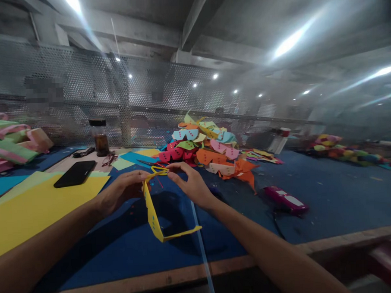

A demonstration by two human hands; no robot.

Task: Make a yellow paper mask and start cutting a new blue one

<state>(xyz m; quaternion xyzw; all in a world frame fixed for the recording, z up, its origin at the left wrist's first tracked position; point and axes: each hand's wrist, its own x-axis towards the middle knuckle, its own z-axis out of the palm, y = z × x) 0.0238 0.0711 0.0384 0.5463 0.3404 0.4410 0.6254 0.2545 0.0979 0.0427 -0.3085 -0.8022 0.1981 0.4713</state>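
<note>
A pair of yellow paper glasses (153, 215), with small blue dots on the front, hangs over the blue table in front of me. My left hand (128, 188) grips it near one upper corner, where an arm folds off the front. At that arm's far end, my right hand (187, 181) pinches the paper between thumb and forefinger. The other paper arm points right, its end free. A thin yellow loop shows between my hands; whether it belongs to the glasses I cannot tell. Just behind lie scissors (146, 162), partly hidden.
A heap of colored paper glasses (198, 142) lies behind my hands. On the left are yellow sheets (55, 204), a black phone (75, 173) and a dark-lidded jar (100, 137). A purple corded device (285, 199) lies right. Perforated metal mesh (147, 88) stands behind.
</note>
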